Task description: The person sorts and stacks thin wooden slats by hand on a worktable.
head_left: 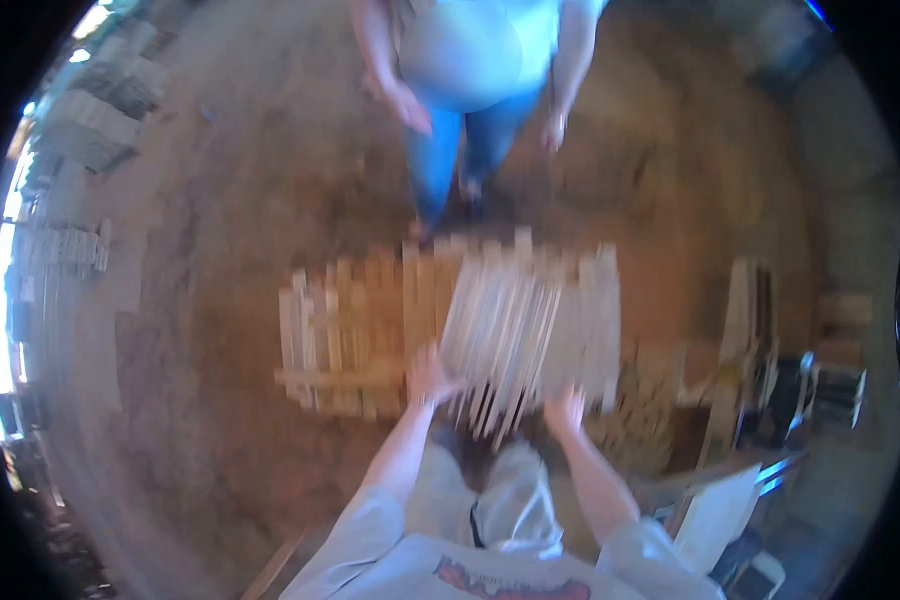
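Grey printed T-shirt (510, 572) nearest; past it, left hand (432, 378) at left edge, right hand (565, 410) by near right corner of loose bundle of thin pale wooden strips (500, 320), over wide row of wooden slats (345, 335). Blur: can't tell if fingers are clenched or just resting. Near ends uneven, so best to squeeze evenly from both sides, palms level, keeping strips parallel so none slide out.
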Motion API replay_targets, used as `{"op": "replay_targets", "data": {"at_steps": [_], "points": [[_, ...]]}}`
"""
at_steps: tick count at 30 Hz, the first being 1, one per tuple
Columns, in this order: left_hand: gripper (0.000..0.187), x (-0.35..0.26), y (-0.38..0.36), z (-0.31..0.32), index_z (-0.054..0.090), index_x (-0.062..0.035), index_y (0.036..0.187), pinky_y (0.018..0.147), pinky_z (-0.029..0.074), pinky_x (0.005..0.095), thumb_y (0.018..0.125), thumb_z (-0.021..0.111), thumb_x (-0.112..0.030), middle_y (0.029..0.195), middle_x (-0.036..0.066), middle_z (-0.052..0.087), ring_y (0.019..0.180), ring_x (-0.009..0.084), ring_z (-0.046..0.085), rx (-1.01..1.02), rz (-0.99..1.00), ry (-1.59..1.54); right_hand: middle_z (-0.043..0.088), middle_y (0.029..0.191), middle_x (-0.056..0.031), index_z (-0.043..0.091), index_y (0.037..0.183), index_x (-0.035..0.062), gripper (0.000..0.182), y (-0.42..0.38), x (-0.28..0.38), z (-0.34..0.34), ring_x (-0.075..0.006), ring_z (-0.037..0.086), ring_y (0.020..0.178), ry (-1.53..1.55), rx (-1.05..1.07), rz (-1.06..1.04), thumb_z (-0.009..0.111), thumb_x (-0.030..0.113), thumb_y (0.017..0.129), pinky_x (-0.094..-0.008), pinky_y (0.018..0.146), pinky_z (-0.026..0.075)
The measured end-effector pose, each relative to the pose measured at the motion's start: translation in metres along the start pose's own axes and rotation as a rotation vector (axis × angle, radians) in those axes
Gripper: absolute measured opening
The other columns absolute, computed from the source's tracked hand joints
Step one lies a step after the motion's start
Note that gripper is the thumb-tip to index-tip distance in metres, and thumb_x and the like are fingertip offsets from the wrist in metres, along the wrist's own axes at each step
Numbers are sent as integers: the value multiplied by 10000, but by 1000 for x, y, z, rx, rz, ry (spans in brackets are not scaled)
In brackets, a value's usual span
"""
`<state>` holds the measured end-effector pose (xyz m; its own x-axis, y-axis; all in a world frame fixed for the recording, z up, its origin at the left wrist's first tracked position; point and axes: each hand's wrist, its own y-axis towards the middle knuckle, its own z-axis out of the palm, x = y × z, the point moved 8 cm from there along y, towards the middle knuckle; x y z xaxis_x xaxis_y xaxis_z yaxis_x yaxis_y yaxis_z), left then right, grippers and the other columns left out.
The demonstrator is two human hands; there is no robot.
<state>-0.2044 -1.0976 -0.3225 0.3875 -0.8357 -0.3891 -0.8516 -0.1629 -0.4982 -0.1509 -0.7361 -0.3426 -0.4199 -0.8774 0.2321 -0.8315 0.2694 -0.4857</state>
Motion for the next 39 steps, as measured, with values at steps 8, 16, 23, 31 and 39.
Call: {"op": "replay_targets", "data": {"at_steps": [8, 16, 23, 31, 39], "points": [[1421, -33, 30, 53, 111, -96, 1600, 1169, 278, 546, 544, 948, -545, 1606, 280, 192, 1465, 442, 266, -114, 111, -64, 399, 1438, -301, 224, 1515, -83, 1107, 84, 93, 45, -430, 390, 1343, 157, -357, 163, 665, 677, 843, -528, 1109, 340], [1414, -19, 39, 71, 191, -108, 1604, 1125, 302, 578, 503, 947, -572, 1616, 287, 143, 1385, 486, 323, -203, 207, -14, 407, 1405, -305, 163, 1520, -87, 1196, 85, 91, 56, -445, 418, 1303, 116, -410, 132, 708, 699, 802, -521, 1095, 356], [1454, -14, 36, 64, 199, -109, 1608, 1110, 314, 571, 451, 951, -569, 1633, 268, 121, 1373, 458, 352, -184, 296, 52, 380, 1448, -305, 149, 1537, -56, 1421, 84, 93, 43, -447, 369, 1373, 188, -307, 199, 862, 717, 580, -536, 1154, 310], [1361, -7, 51, 50, 158, -111, 1587, 1123, 333, 581, 531, 967, -399, 1601, 283, 179, 1378, 485, 352, -16, 145, 62, 395, 1424, -291, 169, 1529, -51, 1379, 83, 92, 44, -446, 370, 1364, 246, -267, 205, 863, 698, 603, -537, 1148, 318], [1276, -25, 53, 50, 154, -114, 1581, 1061, 389, 575, 584, 929, -297, 1551, 301, 252, 1305, 487, 416, -184, 0, 51, 391, 1425, -288, 191, 1523, -49, 1347, 82, 93, 44, -444, 386, 1346, 272, -283, 186, 863, 685, 616, -531, 1139, 332]]}}
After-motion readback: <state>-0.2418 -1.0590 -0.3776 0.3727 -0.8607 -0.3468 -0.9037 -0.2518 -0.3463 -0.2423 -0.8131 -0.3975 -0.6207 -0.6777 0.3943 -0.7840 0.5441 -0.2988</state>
